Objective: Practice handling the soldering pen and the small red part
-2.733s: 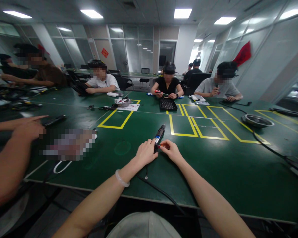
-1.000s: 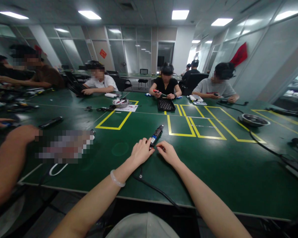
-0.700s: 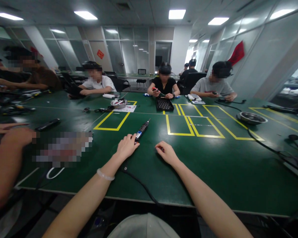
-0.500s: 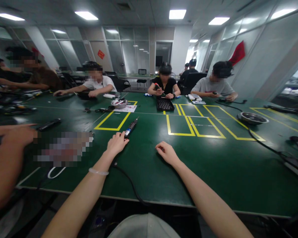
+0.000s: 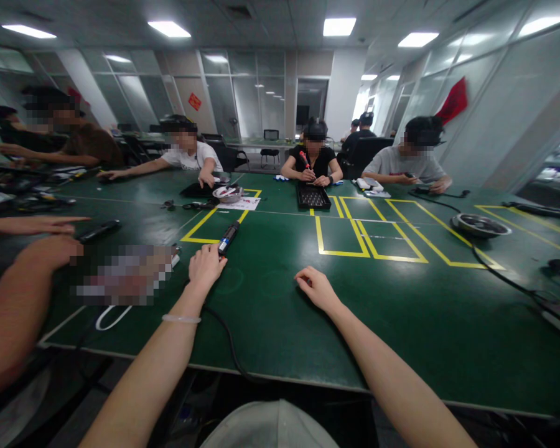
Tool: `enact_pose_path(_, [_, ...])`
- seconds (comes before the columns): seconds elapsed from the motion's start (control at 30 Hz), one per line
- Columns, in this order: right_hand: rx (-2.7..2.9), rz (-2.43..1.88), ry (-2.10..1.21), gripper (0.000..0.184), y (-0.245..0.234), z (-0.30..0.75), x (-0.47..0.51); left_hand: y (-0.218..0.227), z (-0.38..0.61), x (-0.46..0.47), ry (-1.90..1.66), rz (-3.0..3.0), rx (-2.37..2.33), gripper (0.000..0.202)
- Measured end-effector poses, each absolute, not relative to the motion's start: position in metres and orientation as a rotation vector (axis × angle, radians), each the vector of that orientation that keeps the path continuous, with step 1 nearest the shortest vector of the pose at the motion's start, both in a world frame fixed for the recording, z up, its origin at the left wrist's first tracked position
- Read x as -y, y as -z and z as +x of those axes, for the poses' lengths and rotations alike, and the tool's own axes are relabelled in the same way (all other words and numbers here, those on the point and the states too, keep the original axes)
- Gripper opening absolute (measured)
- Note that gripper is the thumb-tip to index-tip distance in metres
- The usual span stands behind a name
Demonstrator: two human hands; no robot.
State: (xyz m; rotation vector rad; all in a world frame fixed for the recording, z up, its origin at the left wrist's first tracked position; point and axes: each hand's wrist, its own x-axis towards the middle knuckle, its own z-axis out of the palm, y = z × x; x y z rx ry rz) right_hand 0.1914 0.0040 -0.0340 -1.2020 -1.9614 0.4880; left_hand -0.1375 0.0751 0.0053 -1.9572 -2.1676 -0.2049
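corded screwdriver point(image 5: 228, 238) gripped in our left hand point(image 5: 206, 266) at the green desk point(image 5: 401, 323)
we see the left hand closed round the tool's rear end, tip pointing away at a yellow tape box point(image 5: 213, 225); we cannot tell if the tool touches the desk. its black cord point(image 5: 226, 339) runs from under the hand back over the near desk edge. our right hand point(image 5: 315, 288) rests apart to the right, palm down, fingers loosely open. a co-worker's arm point(image 5: 18, 298) is at far left. black tray point(image 5: 313, 198) and metal bowl point(image 5: 481, 225) lie well beyond.
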Motion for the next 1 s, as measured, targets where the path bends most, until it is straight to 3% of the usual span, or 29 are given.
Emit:
enact_pose_path(0.27, [1.960,-1.198,-0.496,0.014,0.034,0.191,-0.003,-0.008,-0.137,-0.071,0.203,-1.982,2.169,0.034])
enact_pose_path(0.6, [1.969,-1.199,-0.497,0.014,0.036,0.192,-0.005,-0.008,-0.136,-0.072,0.346,-1.912,2.187,0.039])
enact_pose_path(0.77, [1.954,-1.186,-0.507,0.014,0.035,0.191,-0.005,-0.008,-0.127,-0.075,0.877,-2.095,2.212,0.040])
enact_pose_path(0.9, [1.900,-1.162,-0.578,0.014,0.037,0.191,-0.006,-0.006,-0.087,-0.070,1.420,-2.813,2.021,0.048])
enact_pose_path(1.0, [1.789,-1.137,-0.767,0.015,0.038,0.192,-0.008,-0.003,-0.047,-0.057,1.522,-3.227,1.885,0.050])
